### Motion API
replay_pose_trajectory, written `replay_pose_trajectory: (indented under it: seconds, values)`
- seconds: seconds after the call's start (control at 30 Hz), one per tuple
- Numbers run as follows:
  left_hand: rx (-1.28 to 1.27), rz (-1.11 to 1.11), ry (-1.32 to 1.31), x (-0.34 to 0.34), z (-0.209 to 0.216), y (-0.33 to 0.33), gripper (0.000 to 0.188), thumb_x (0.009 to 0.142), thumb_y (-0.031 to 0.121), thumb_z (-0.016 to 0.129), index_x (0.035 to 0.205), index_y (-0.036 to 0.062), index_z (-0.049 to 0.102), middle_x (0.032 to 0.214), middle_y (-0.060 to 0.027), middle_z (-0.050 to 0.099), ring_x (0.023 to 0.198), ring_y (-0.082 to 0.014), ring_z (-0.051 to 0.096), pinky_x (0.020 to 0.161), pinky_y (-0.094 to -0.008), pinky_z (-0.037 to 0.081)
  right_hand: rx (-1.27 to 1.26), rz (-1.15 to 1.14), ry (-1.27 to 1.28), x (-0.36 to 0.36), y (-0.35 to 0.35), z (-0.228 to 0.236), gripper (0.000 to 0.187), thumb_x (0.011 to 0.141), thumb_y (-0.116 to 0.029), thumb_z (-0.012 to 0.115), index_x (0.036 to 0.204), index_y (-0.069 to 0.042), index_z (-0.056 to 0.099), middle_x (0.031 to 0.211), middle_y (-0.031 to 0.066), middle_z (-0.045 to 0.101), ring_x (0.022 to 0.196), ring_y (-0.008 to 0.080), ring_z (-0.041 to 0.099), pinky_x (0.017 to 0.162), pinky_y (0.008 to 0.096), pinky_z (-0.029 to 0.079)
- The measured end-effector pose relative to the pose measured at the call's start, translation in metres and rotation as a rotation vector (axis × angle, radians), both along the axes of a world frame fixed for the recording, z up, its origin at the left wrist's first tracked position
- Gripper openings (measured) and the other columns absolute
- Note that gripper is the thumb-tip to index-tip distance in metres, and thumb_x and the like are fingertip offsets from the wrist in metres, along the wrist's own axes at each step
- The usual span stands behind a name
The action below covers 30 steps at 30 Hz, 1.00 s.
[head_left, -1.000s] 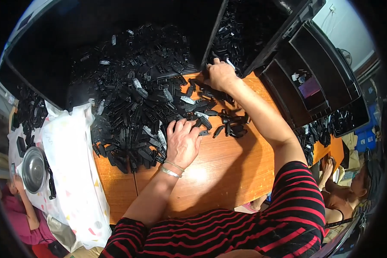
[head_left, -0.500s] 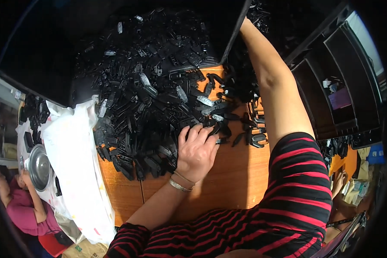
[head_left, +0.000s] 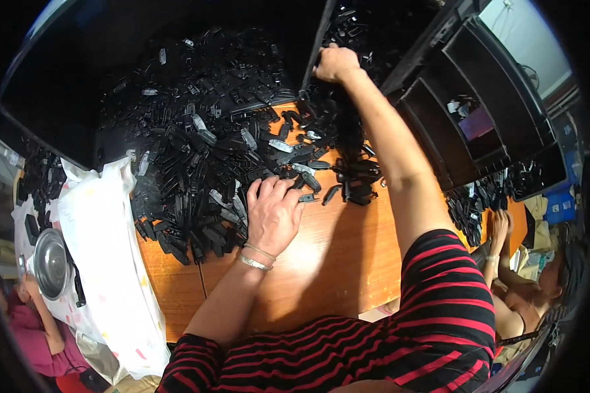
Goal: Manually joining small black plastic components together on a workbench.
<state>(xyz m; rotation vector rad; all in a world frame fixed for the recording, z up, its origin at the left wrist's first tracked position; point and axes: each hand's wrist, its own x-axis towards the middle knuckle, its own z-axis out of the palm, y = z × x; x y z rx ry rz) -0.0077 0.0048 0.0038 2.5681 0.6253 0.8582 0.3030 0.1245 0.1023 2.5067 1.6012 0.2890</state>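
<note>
A large heap of small black plastic parts (head_left: 196,164), a few of them glossy grey, spreads over the orange-brown wooden table (head_left: 321,262). My left hand (head_left: 273,213) lies at the near right edge of this heap, palm down, its fingers a little apart on the parts. The fingertips are partly hidden among them. Farther off, my right hand (head_left: 339,63) is bent with curled fingers beside the upright edge of a black panel (head_left: 316,49). More black parts (head_left: 347,157) lie below that hand. What its fingers hold, if anything, is hidden.
A black compartment rack (head_left: 432,124) with a purple item inside stands at the right. At the left are a white plastic sheet (head_left: 105,255) and a round metal bowl (head_left: 51,262). A co-worker's hand (head_left: 500,226) reaches black parts at right; another person's arm (head_left: 42,311) shows at left.
My right hand has come out from behind the black panel's edge into sight. The whole view has shifted left, and my left hand stays at the heap's edge.
</note>
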Motion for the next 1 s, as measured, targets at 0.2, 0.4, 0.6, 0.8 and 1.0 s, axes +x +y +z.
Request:
replay_pose_trajectory:
  seconds: [0.2,0.4,0.6,0.8,1.0]
  values:
    - [0.041,0.010,-0.021,0.002,0.001,-0.002,0.018,0.075,0.015,0.071,0.092,0.0094,0.069,0.105,-0.0060,0.063,0.109,-0.0273,0.052,0.101,-0.0439,0.033,0.122,0.026,-0.051,-0.027,-0.036,-0.016,0.047,0.080,-0.042,0.064,0.114,-0.009,0.065,0.114,0.0192,0.063,0.104,0.0333,0.063,0.089,0.0416,0.051]
    - [0.039,-0.002,-0.030,0.002,0.000,0.001,0.019,0.074,0.015,0.072,0.092,0.0094,0.070,0.105,-0.0058,0.062,0.109,-0.0269,0.052,0.101,-0.0443,0.033,0.190,-0.008,0.141,-0.068,-0.081,-0.055,0.048,0.082,-0.045,0.066,0.112,-0.006,0.062,0.106,0.0209,0.063,0.101,0.0346,0.063,0.087,0.0431,0.051]
    - [0.030,0.016,-0.016,-0.001,-0.002,0.002,0.018,0.073,0.014,0.072,0.090,0.0090,0.069,0.104,-0.0056,0.062,0.109,-0.0268,0.052,0.101,-0.0449,0.033,0.049,0.333,0.460,-0.055,-0.080,-0.001,0.039,0.083,-0.043,0.065,0.103,-0.010,0.071,0.096,0.0215,0.067,0.093,0.0350,0.066,0.084,0.0432,0.053]
    - [0.012,0.002,-0.010,0.002,0.000,0.000,0.018,0.074,0.015,0.071,0.091,0.0090,0.069,0.105,-0.0048,0.063,0.110,-0.0272,0.052,0.101,-0.0453,0.032,0.412,-0.136,-0.229,0.070,-0.004,0.030,0.049,0.079,-0.050,0.068,0.102,-0.007,0.071,0.115,0.0229,0.063,0.107,0.0339,0.062,0.083,0.0432,0.054]
    - [-0.011,-0.012,0.019,-0.001,-0.001,0.000,0.019,0.077,0.019,0.069,0.095,0.0102,0.068,0.108,-0.0053,0.061,0.111,-0.0266,0.051,0.103,-0.0479,0.031,0.166,-0.350,-0.109,0.070,0.012,-0.015,0.078,0.080,-0.060,0.064,0.134,-0.007,0.048,0.138,0.0213,0.046,0.124,0.0383,0.049,0.098,0.0433,0.045]
